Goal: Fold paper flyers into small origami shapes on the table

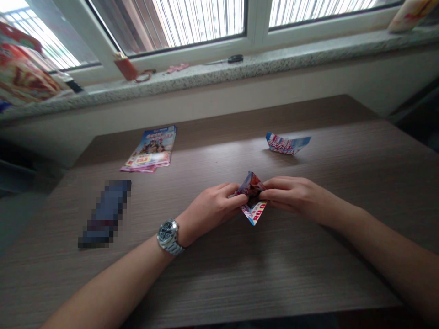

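A small folded piece of printed paper [254, 212], partly opened into a pocket, is held just above the table between both hands. My left hand [216, 203], with a metal watch [168, 235] on its wrist, pinches the paper's left side. On the opposite side my right hand [295, 194] grips it, thumb pressed into the opening. The fingers behind the paper are partly hidden. Beyond the right hand stands a folded paper boat [286, 144] in blue, white and pink print.
A stack of printed flyers [154, 146] lies at the table's back left. Nearer is a pixelated dark flat object [106, 212]. The brown table [274, 274] meets a wall below a stone windowsill [206, 75], which holds a red item [125, 67] and a dark-handled tool [235, 59].
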Demonstrator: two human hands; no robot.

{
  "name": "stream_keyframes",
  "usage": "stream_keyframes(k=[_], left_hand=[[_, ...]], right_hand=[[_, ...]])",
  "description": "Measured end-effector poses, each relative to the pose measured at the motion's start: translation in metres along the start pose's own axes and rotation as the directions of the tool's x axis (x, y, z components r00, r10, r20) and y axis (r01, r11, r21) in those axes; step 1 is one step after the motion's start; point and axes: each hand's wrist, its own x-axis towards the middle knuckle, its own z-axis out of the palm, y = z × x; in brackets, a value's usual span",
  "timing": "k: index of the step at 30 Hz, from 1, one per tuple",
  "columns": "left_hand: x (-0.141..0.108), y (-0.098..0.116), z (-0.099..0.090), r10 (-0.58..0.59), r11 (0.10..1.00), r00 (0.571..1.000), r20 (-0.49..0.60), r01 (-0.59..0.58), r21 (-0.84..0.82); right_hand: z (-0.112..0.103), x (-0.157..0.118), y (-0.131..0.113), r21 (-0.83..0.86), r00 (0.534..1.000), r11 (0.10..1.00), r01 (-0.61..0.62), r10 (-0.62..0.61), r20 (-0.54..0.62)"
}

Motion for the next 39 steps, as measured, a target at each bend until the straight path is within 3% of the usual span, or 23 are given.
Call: stream_keyframes(k=[15, 23, 39], left_hand=[[0.001, 0.001, 0.004, 0.003, 0.995, 0.999, -0.046, -0.008, -0.096], [0.000, 0.001, 0.006, -0.053, 0.989, 0.999, -0.007, 0.052, -0.137], [0.000, 0.002, 0.014, -0.203, 0.939, 0.978, -0.054, 0.179, -0.294]], right_hand=[[0.009, 0.001, -0.006, 0.145, 0.996, 0.986, -0.082, 0.078, 0.038], [0.008, 0.002, -0.008, 0.175, 0.996, 0.980, -0.090, 0.091, 0.003], [0.012, 0.003, -0.009, 0.303, 0.980, 0.937, -0.176, 0.196, -0.039]])
